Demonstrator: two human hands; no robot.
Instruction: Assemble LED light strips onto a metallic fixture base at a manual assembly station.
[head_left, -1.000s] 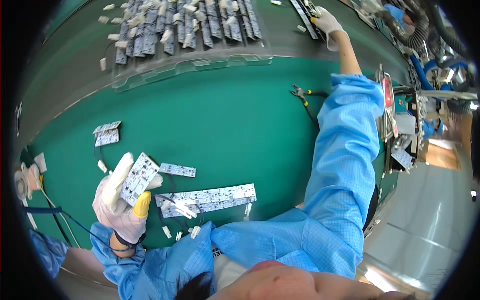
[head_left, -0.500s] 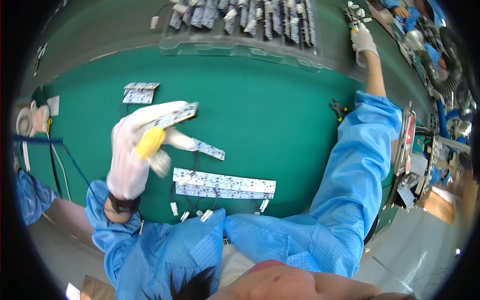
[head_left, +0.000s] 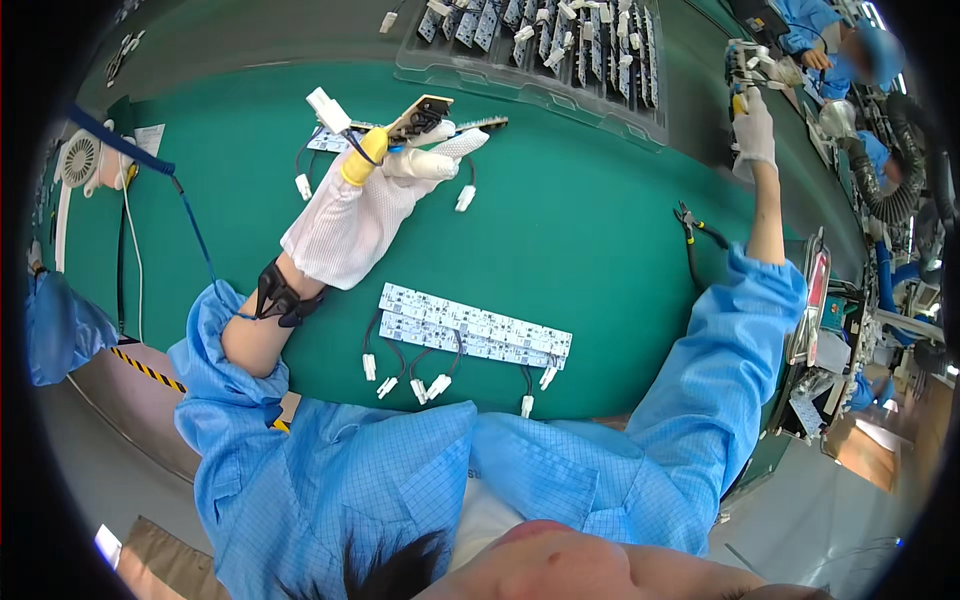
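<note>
Reaching farther out than half a second ago, the left hand (head_left: 370, 195) has carried its board (head_left: 420, 118) up to the far part of the surface (head_left: 560, 220), and the short strip no longer lies just beyond the long boards (head_left: 470, 325). Its grip is clamped on the board — yellow-tipped thumb on one side, fingers on the other. That hold by the edges probably leaves the dark parts on its face uncrushed. A white plug (head_left: 328, 110) sticks out past the thumb, its lead crossing the thumb tip, so the wire seems kept out of the pinch.

Another strip (head_left: 485, 124) shows nearly edge-on beside the fingertips; I cannot tell whether they hold it. Behind the hand lies a small board (head_left: 328, 142), partly hidden.

Far off, the right hand (head_left: 757, 138) is at a bunch of boards and plugs (head_left: 745, 68). Whether its grip is closed on any of them I cannot tell.

The long boards lie side by side near the body, leads toward the wearer, perhaps so the plugs neither tangle nor sit under the boards. Pliers (head_left: 690, 225) rest beside the right forearm, likely to be close by yet out of the way. Beyond, a clear tray (head_left: 545, 103) keeps many boards in rows — seemingly to save them from rubbing flat against each other.
</note>
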